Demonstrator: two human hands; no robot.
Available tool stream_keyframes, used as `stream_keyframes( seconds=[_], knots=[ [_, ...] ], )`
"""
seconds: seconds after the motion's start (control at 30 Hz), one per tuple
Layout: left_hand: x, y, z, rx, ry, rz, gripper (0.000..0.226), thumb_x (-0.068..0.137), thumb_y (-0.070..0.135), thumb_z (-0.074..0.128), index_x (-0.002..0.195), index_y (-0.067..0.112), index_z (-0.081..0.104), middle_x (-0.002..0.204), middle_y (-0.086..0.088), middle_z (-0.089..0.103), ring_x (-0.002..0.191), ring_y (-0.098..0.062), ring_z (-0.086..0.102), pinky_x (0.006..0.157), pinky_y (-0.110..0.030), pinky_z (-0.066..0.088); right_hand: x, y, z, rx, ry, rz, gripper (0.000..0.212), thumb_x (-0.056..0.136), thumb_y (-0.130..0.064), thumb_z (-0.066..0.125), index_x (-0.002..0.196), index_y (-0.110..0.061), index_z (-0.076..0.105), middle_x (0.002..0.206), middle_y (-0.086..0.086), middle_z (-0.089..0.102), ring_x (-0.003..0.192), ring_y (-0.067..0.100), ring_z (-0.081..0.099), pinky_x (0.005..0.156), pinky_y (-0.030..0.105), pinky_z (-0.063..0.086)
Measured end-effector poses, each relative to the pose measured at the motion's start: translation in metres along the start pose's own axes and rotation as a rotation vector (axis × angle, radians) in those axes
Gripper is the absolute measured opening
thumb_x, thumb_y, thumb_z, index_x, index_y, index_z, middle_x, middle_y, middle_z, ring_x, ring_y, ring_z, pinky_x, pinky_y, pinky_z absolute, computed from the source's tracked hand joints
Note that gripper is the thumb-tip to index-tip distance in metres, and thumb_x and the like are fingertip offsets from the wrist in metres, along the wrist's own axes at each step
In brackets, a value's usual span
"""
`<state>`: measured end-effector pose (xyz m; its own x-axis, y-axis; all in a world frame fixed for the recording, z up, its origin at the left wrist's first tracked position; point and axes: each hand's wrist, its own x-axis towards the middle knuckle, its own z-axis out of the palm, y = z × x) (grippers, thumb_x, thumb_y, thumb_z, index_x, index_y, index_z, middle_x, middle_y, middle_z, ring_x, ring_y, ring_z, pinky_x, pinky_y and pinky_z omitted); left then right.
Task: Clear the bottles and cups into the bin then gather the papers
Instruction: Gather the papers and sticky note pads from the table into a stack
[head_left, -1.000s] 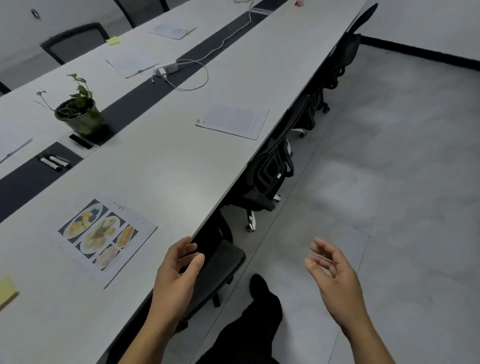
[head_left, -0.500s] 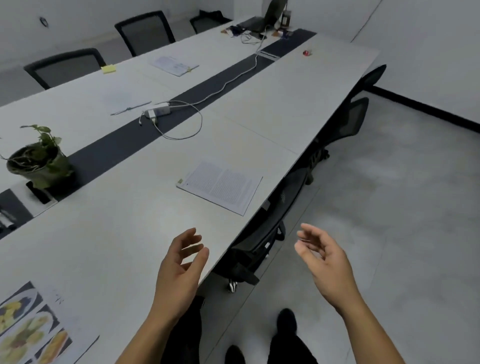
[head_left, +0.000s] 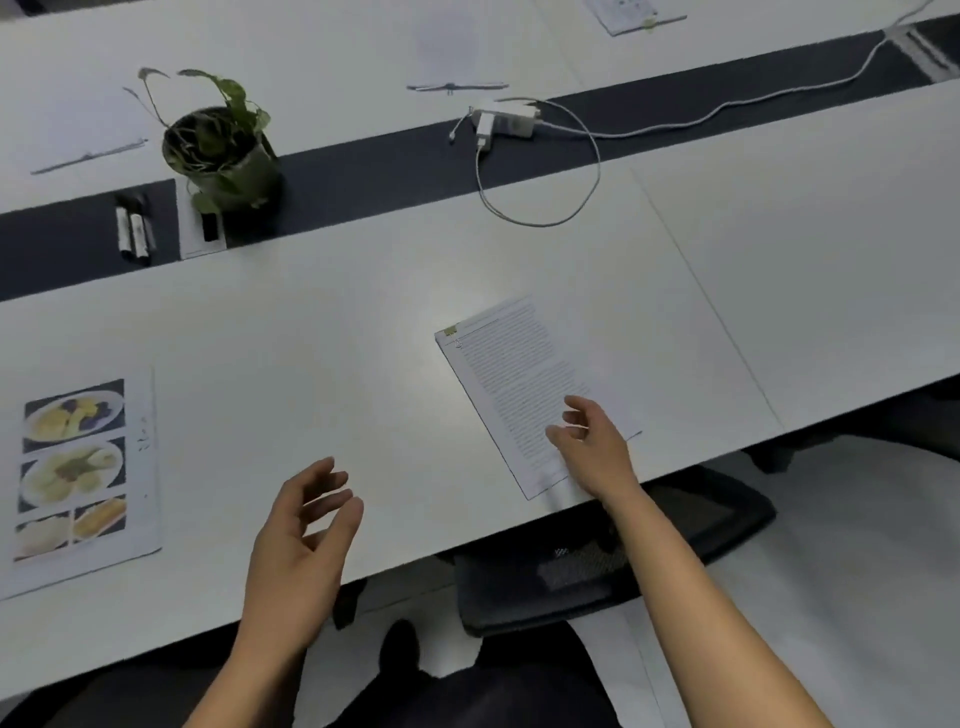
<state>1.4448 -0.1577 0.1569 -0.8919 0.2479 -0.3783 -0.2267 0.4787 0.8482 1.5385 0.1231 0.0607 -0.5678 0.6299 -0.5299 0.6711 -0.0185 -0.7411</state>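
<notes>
Gathering papers: right grip (head_left: 592, 452), open and empty, hovers over the printed sheet (head_left: 514, 374); left grip (head_left: 296, 540) likewise. Next, pinch its edge.

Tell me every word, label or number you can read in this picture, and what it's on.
Nothing here can be read.
Printed page, partly covered by the right hand: rows of text, too blurred.
Food photo sheet: small dark marks beside the pictures, too small.
White charger: faint marks, unreadable.
Markers: no legible label.
Far sheet at the top edge: print blurred.
</notes>
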Motion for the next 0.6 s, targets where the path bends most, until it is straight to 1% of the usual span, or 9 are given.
stream_keyframes(
  seconds=[0.03,0.1,0.17,0.2,0.3,0.37,0.43,0.53,0.6],
  knots=[
    [-0.002,0.005,0.007,-0.007,0.027,-0.011,0.037,0.094,0.018,0.063,0.121,0.041,0.055,0.118,0.015,0.066,0.107,0.003,0.061,0.089,-0.035,0.052,0.027,0.000,-0.002,-0.073,-0.005,0.003,0.061,0.093,-0.026,0.066,0.147,-0.018,0.040,0.144,0.007,0.047,0.125,0.020,0.051,0.098,0.026,0.038],
    [-0.007,0.011,0.019,-0.021,0.070,-0.035,0.038,0.093,0.018,0.064,0.120,0.043,0.055,0.118,0.017,0.065,0.109,0.000,0.061,0.086,-0.030,0.051,0.076,0.004,-0.004,-0.235,0.021,0.039,0.078,0.092,-0.034,0.066,0.155,-0.015,0.025,0.156,0.014,0.030,0.142,0.029,0.032,0.113,0.036,0.029],
    [-0.012,0.012,0.027,-0.025,0.113,-0.065,0.039,0.093,0.018,0.064,0.122,0.043,0.055,0.118,0.019,0.065,0.111,-0.001,0.061,0.084,-0.027,0.050,0.114,0.013,-0.004,-0.427,0.082,0.104,0.092,0.089,-0.046,0.065,0.157,-0.014,0.013,0.163,0.017,0.014,0.150,0.034,0.014,0.120,0.047,0.016],
    [-0.014,0.012,0.030,-0.027,0.132,-0.078,0.040,0.093,0.017,0.064,0.122,0.042,0.056,0.118,0.020,0.065,0.112,-0.002,0.061,0.083,-0.025,0.051,0.127,0.017,-0.004,-0.501,0.116,0.138,0.099,0.085,-0.052,0.067,0.157,-0.013,0.011,0.163,0.017,0.012,0.150,0.035,0.011,0.120,0.049,0.015],
    [-0.019,0.013,0.033,-0.024,0.182,-0.105,0.040,0.093,0.015,0.064,0.122,0.041,0.055,0.117,0.022,0.065,0.112,-0.001,0.061,0.076,-0.022,0.055,0.142,0.017,0.006,-0.605,0.180,0.189,0.115,0.068,-0.066,0.074,0.153,-0.010,0.021,0.153,0.019,0.030,0.140,0.039,0.029,0.112,0.049,0.028],
    [-0.021,0.014,0.032,-0.034,0.219,-0.118,0.040,0.092,0.016,0.064,0.123,0.040,0.055,0.117,0.021,0.065,0.111,-0.001,0.062,0.085,-0.030,0.054,0.136,0.007,0.023,-0.632,0.121,0.198,0.128,0.059,-0.069,0.080,0.152,-0.008,0.018,0.147,0.019,0.039,0.133,0.037,0.040,0.108,0.048,0.031],
    [-0.022,0.015,0.033,-0.047,0.240,-0.127,0.039,0.092,0.017,0.064,0.124,0.038,0.056,0.118,0.019,0.065,0.110,-0.001,0.062,0.091,-0.037,0.053,0.127,0.002,0.045,-0.630,0.051,0.180,0.136,0.054,-0.067,0.085,0.152,-0.006,0.013,0.145,0.019,0.041,0.132,0.036,0.043,0.106,0.048,0.034],
    [-0.023,0.018,0.034,-0.055,0.253,-0.108,0.040,0.092,0.015,0.064,0.125,0.036,0.055,0.118,0.019,0.065,0.112,-0.002,0.062,0.090,-0.034,0.052,0.116,-0.001,0.072,-0.529,0.008,0.178,0.135,0.052,-0.056,0.092,0.147,-0.003,0.013,0.142,0.019,0.045,0.129,0.037,0.046,0.103,0.048,0.041],
    [-0.023,0.018,0.028,-0.041,0.264,-0.085,0.042,0.092,0.013,0.065,0.127,0.034,0.054,0.119,0.020,0.064,0.113,-0.002,0.061,0.090,-0.030,0.050,0.109,-0.002,0.083,-0.491,-0.007,0.181,0.122,0.055,-0.050,0.092,0.142,-0.003,0.020,0.137,0.018,0.051,0.126,0.038,0.050,0.099,0.049,0.043]
  ],
)
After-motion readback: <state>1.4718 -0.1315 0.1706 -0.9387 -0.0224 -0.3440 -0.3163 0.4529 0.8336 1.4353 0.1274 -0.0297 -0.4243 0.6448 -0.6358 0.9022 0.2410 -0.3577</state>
